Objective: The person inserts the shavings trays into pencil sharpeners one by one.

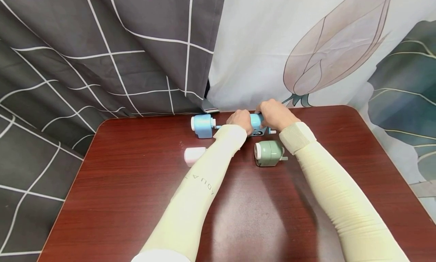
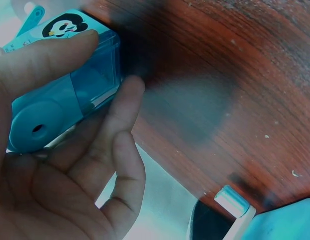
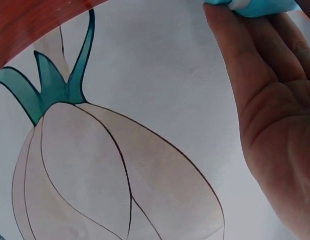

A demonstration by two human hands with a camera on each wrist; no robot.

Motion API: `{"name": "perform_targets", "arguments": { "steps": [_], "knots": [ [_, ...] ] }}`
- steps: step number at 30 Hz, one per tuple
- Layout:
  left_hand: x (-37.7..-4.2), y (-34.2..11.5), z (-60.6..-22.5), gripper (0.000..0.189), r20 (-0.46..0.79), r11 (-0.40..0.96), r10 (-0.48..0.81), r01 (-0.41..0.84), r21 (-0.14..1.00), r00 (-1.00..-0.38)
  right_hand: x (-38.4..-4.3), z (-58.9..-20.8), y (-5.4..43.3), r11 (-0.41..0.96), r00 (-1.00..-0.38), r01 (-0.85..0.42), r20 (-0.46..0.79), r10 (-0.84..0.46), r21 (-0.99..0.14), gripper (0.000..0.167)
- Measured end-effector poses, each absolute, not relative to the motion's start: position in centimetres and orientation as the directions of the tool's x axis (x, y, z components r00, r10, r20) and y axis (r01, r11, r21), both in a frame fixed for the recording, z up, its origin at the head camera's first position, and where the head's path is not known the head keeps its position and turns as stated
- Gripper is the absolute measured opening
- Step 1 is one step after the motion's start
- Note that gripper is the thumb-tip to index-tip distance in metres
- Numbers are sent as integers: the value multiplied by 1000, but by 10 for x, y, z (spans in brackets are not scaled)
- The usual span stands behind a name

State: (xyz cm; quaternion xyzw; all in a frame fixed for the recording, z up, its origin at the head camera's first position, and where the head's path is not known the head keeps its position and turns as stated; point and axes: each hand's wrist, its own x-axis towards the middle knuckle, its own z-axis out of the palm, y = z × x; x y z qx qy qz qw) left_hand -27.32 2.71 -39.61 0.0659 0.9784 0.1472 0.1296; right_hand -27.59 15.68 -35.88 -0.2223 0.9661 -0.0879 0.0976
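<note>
In the head view, a blue crank pencil sharpener with a panda picture is at the table's back edge, between both hands. My left hand grips its left end. Up close in the left wrist view, the thumb lies along the panda side and the fingers reach round the opposite side, near a see-through drawer. My right hand holds the right end, thumb in front and fingers over the top. Only a sliver of the blue body shows above the fingers in the right wrist view.
Left of the hands stands another blue sharpener, its crank pointing right. A pink one is partly hidden by my left sleeve. A green sharpener stands in front of my right hand. Curtains hang behind the brown table.
</note>
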Motion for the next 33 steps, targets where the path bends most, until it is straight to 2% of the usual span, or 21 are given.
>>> {"name": "perform_targets", "arguments": {
  "steps": [9,16,21,24,33],
  "knots": [
    [-271,29,-397,13,-246,946,161,78,314,-956,-276,-359,156,884,-876,-417,-167,-453,-212,35],
    [-272,28,-398,27,-238,941,174,90,327,-956,-278,-358,154,888,-873,-421,-181,-452,-185,34],
    [-274,26,-396,12,-227,943,194,118,310,-954,-278,-358,152,887,-872,-423,-182,-454,-185,33],
    [-275,25,-395,11,-230,941,210,133,311,-950,-277,-358,153,888,-875,-421,-173,-451,-188,33],
    [-283,27,-402,26,-239,935,192,103,340,-952,-277,-358,154,883,-875,-425,-159,-457,-198,34]
  ]
}}
